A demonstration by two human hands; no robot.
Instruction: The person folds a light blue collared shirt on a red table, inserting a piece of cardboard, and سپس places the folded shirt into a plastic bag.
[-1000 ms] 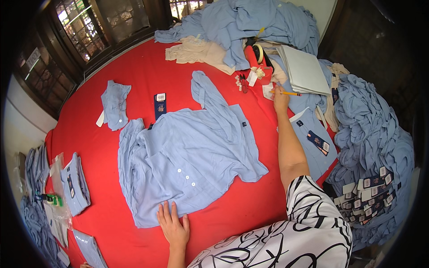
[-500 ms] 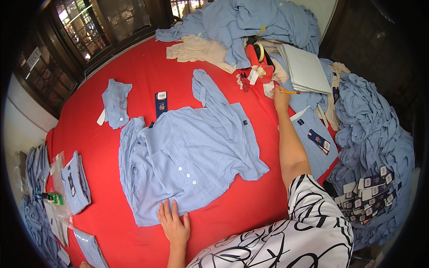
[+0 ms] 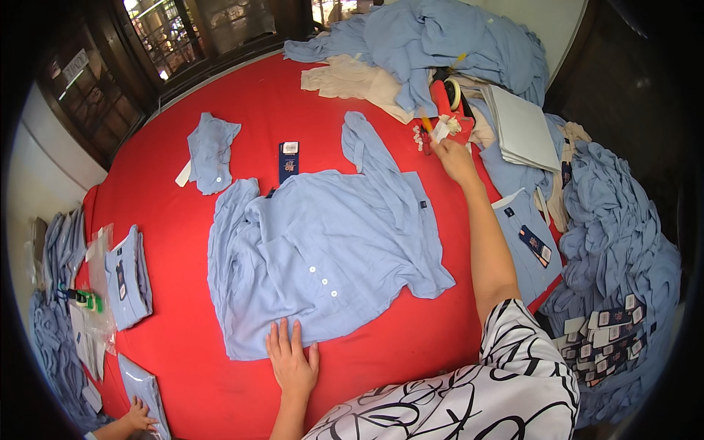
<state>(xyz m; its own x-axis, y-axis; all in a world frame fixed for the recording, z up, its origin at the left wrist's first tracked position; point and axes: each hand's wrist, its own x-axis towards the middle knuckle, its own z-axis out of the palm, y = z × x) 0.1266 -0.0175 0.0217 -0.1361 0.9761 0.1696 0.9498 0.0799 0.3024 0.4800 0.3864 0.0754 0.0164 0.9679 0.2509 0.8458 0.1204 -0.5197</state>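
Hand positions relative to the blue shirt

From where I stand, the blue shirt (image 3: pixel 374 235) lies spread over the middle of the red-covered bench (image 3: pixel 176 293). Three white buttons (image 3: pixel 324 281) show on its front, and one sleeve points toward the far side.

Left hand (image 3: pixel 293 361): palm down, fingers extended and slightly parted. The fingers rest on the shirt's near edge; the heel of the hand lies over the red cover. The body of the shirt extends ahead of this hand, mostly to its right.

Right hand (image 3: pixel 456 161): arm outstretched, positioned beyond the shirt's right side and clear of the fabric. Its fingers are drawn together beside an orange pencil (image 3: pixel 427 125) and a white slip (image 3: pixel 441 132) (blurred, so I cannot tell whether either is gripped). A red tape dispenser (image 3: pixel 447 99) stands just past the fingertips.

Adjacent items: a navy tag (image 3: pixel 289 169) lies just beyond the shirt; a small blue fabric piece (image 3: pixel 210 158) lies to its left. At the near left corner, another person's hand (image 3: pixel 139 416) touches a bagged garment (image 3: pixel 143 385).
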